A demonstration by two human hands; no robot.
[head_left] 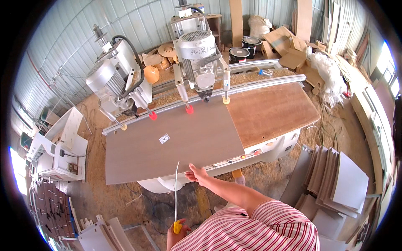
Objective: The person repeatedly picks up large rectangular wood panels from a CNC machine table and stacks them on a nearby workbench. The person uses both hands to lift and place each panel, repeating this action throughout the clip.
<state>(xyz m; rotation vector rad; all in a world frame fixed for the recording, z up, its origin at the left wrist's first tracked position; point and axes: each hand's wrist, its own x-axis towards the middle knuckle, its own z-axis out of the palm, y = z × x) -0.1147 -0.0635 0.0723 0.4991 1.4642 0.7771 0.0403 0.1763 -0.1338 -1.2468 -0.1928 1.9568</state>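
Observation:
My left hand (172, 236), low in the view, is closed around the yellow body of an air blow gun (177, 227). Its long thin metal tube (176, 196) points up and away, and the bent tip overlaps the front edge of a grey-brown panel (197, 134). At that same edge is my right hand (196, 174), fingers stretched out and thumb raised; whether it touches the panel cannot be made out. The panel lies flat on the brown table (272, 113) of a two-head drilling machine and carries a small white label (164, 139).
Two motor heads (197, 58) (104, 79) stand over the panel's far edge, beside clamp rods with red and yellow pads. Stacked panels (335, 180) lean at right, more boards (100, 236) at lower left. Cartons (289, 46) and black buckets (239, 53) sit behind.

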